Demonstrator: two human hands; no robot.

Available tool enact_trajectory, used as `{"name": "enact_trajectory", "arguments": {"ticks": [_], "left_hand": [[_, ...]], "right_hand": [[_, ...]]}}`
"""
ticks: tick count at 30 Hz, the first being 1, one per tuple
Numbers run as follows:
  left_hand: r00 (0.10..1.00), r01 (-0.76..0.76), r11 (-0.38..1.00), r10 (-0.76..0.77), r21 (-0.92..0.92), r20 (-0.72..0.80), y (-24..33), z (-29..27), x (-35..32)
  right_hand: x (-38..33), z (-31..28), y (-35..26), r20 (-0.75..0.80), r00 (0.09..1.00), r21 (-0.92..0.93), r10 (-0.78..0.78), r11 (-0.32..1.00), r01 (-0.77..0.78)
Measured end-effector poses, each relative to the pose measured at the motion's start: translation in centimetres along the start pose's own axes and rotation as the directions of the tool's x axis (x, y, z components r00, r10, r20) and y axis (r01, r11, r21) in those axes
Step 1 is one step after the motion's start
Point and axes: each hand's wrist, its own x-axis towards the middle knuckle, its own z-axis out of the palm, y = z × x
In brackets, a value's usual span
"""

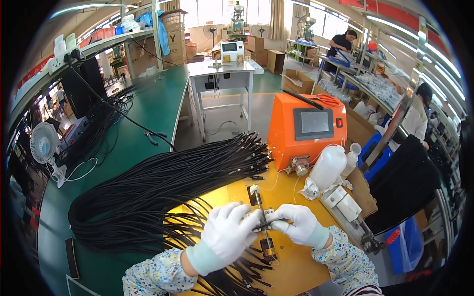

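Note:
My left hand (228,233), in a white glove, is closed in a pinch over a small metal fixture (267,239) on the yellow base plate (301,256). Opposite it, my right hand (299,225), gloved the same way, pinches too. A short stretch of black cable (260,227) runs between the fingertips of both hands, across the fixture; its ends are hidden by the gloves. To the left lies a thick looped bundle of black cables (148,182), with metal connectors at its far end. More cable ends pass beneath my left forearm.
An orange machine (281,128) with a grey screen stands behind the plate. White plastic bottles (329,166) and a metal device (344,204) are on the right. Pliers (156,136) and a small white fan (44,142) rest on the green table (143,123). Two people work at the far right.

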Motion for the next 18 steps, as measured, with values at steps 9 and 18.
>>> {"name": "enact_trajectory", "arguments": {"ticks": [9,18], "left_hand": [[0.949,0.283,0.914,-0.224,-0.291,0.22,-1.2,4.0,-2.5],[0.967,0.242,0.872,-0.183,-0.425,0.176,-1.1,5.3,-2.9]], "right_hand": [[-0.3,1.6,0.1,0.04,0.994,-0.163,-0.101,0.981,0.107],[-0.4,3.1,0.7,0.027,0.983,-0.152,-0.181,0.971,0.183]]}}
